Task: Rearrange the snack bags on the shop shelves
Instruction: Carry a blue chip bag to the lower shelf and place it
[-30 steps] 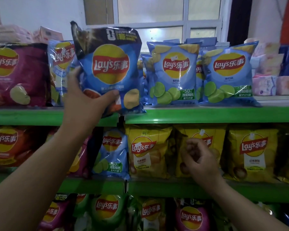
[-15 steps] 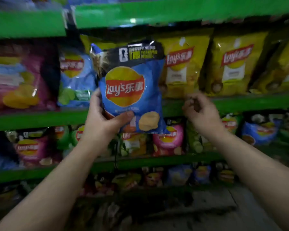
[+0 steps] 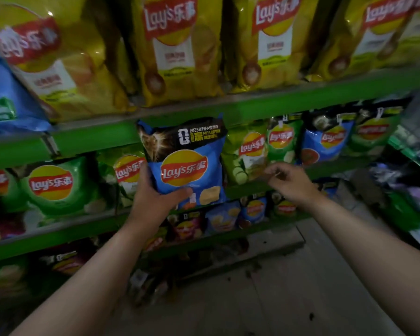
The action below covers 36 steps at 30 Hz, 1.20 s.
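Observation:
My left hand (image 3: pixel 153 202) grips the lower left corner of a blue Lay's bag with a black top (image 3: pixel 187 161) and holds it upright in front of the middle green shelf (image 3: pixel 87 226). Behind it on that shelf stand green Lay's bags (image 3: pixel 56 185) to the left and green and blue ones (image 3: pixel 325 141) to the right. My right hand (image 3: pixel 289 183) hovers just right of the held bag with its fingers loosely curled and nothing in them. Large yellow Lay's bags (image 3: pixel 175 49) fill the shelf above.
A lower shelf holds small blue and purple bags (image 3: pixel 230 219). A second shelf unit (image 3: pixel 412 161) with blurred goods stands at the right. Grey concrete floor (image 3: pixel 264 299) lies below, between my arms.
The view has dropped further down the shelves. My left hand has carried the blue bag from the top shelf down to the green-bag shelf. My right hand moved down alongside it.

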{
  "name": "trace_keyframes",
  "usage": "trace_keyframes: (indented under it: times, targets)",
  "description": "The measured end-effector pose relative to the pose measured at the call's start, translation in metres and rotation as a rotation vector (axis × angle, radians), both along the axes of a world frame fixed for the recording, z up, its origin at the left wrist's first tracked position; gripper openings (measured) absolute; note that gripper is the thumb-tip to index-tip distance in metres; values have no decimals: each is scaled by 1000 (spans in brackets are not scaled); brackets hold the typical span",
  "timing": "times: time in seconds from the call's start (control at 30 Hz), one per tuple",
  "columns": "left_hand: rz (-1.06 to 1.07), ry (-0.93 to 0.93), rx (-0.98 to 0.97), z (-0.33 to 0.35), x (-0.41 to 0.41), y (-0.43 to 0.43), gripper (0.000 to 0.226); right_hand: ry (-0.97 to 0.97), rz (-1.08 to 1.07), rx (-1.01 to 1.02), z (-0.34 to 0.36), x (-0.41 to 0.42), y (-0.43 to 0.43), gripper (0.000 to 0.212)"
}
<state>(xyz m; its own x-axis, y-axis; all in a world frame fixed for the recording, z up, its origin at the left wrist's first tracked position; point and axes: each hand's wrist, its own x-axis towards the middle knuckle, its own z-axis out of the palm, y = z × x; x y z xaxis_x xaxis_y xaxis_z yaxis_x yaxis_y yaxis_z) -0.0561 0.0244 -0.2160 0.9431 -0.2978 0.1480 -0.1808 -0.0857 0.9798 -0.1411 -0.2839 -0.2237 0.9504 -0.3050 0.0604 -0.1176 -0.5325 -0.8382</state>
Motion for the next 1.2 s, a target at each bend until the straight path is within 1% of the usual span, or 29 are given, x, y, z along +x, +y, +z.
trace_keyframes:
  times: [0.07, 0.1, 0.17, 0.27, 0.33, 0.4, 0.43, 0.5, 0.57, 0.63, 0.73, 0.87, 0.9, 0.97, 1.07, 1.1, 1.2]
  targets:
    - [8, -14, 22, -8, -2, -8, 61, 79, 96, -65, -21, -1, -6, 10]
    - [10, -13, 33, -14, -5, -10, 61, 149, 146, -112, -33, -1, -6, 8]
    - [9, 26, 57, -31, -10, -12, 63, 265, 252, -226, -65, 2, -1, 3]
    - [17, 83, 139, -60, -26, -11, 70, 349, 398, -360, -115, 13, 10, 23]
    - [19, 125, 193, -80, -34, -9, 72, 395, 456, -464, -140, 23, 13, 47]
    - [27, 159, 242, -102, -40, -6, 76, 415, 476, -589, -162, 34, 13, 66]
    - [43, 177, 263, -113, -42, -4, 79, 420, 492, -662, -172, 40, 14, 72]
    - [104, 192, 314, -134, -44, -2, 76, 431, 540, -808, -189, 54, 15, 81]
    - [155, 209, 345, -159, -46, 1, 69, 453, 568, -868, -203, 69, 16, 89]
    - [182, 269, 361, -181, -47, 4, 69, 419, 561, -900, -216, 81, 20, 93]
    - [207, 340, 360, -207, -47, 12, 73, 325, 515, -940, -238, 91, 30, 88]
    - [232, 373, 360, -216, -52, 17, 77, 294, 457, -960, -263, 99, 42, 79]
    - [234, 384, 349, -220, -52, 19, 82, 294, 429, -968, -266, 100, 45, 78]
    - [257, 395, 342, -228, -50, 22, 87, 339, 394, -972, -270, 99, 50, 76]
    - [320, 413, 350, -240, -47, 24, 78, 318, 399, -987, -271, 95, 53, 47]
    - [327, 424, 353, -241, -45, 25, 75, 286, 400, -993, -270, 93, 52, 43]
    - [316, 467, 343, -244, -39, 25, 73, 213, 428, -965, -263, 84, 42, 44]
